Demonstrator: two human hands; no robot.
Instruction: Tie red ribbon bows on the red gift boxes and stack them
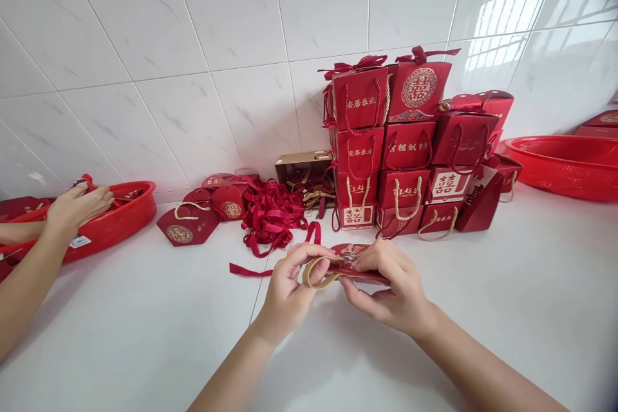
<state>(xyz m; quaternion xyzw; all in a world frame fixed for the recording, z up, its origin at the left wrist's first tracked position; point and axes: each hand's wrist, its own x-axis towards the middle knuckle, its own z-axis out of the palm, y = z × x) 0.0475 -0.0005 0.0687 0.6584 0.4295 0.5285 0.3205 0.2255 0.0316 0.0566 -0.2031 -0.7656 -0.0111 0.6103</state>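
Note:
In front of me, above the white tabletop, both hands hold a small red gift box (365, 275) with gold print, which looks folded rather flat. My left hand (290, 293) is closed at its left end, where a tan band (313, 275) curls in a loop around the thumb. Across the top and front edge, my right hand (393, 283) pinches the box between thumb and fingers. Just beyond my left hand lies a heap of dark red ribbon (273, 214), with one loose strip (248, 270) stretched out on the table.
Stacked red gift boxes (360, 148) with cord handles stand against the tiled wall. More boxes (187, 226) and an open carton (304, 161) with bows sit left of them. Red plastic baskets (140, 209) flank both sides; another person's hands (80, 209) work over the left one.

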